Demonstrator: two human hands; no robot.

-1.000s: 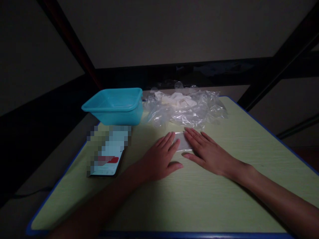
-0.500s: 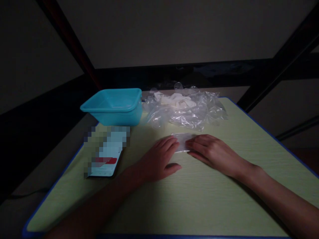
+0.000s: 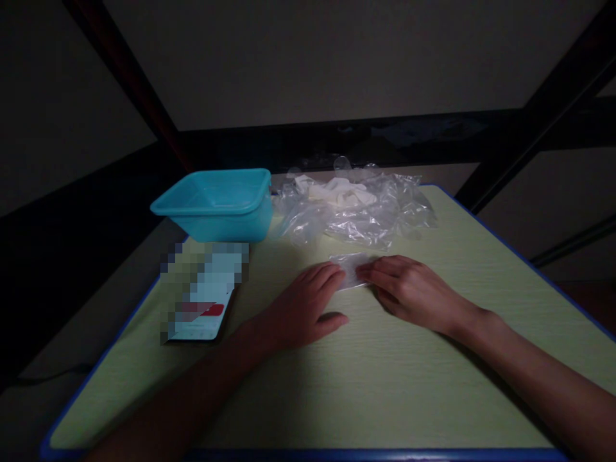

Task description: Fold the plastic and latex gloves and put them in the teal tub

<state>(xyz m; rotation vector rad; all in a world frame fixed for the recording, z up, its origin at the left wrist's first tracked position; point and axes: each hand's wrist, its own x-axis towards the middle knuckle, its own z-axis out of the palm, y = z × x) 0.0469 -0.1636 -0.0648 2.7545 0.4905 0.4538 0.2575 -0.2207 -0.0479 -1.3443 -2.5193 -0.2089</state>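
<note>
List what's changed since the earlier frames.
The right hand went from flat, fingers outstretched, to arched, fingers bent and thumb tucked under, at the right end of the clear plastic piece; whether it grips can't be told. The left hand drew its fingers together at the left end, thumb still out. Unmoved: blue basin, phone, crumpled clear plastic.

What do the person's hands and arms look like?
The bare left hand and bare right hand wear no gloves or rings that I can see. The slim, bare left forearm and slim, bare right forearm show no sleeves, watch or bracelet. The light is too dim for small markings.
</note>
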